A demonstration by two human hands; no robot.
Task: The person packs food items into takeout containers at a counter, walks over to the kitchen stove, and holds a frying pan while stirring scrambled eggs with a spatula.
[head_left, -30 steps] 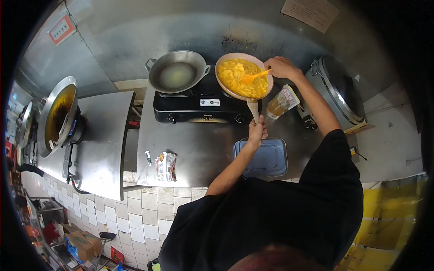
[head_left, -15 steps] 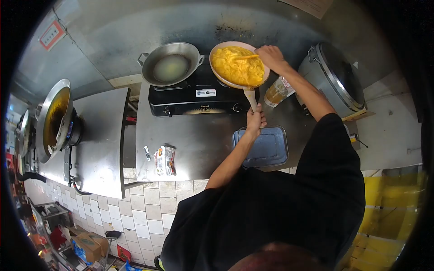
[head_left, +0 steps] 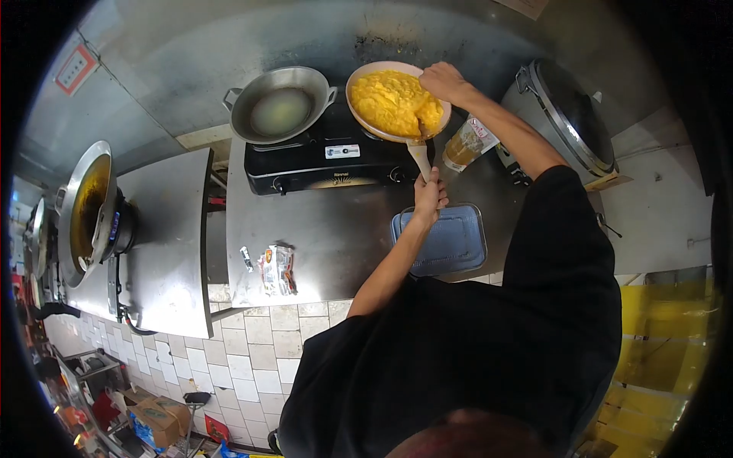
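Egg point(head_left: 385, 99) now with gap, inside pan point(head_left: 393, 66)

The left forearm point(head_left: 388, 266) slants forward and to the right, bare, with the wrist nearly in line with it; the left hand point(head_left: 431, 195) is closed in a grip, its fingers point(head_left: 442, 197) curled around to the right side. The right forearm point(head_left: 510, 131) reaches forward and angles inward to the left; the right hand point(head_left: 443, 81) is bunched like a fist, knuckles uppermost (its fingertips are tucked out of sight); the two hands are well apart, the right farther forward.
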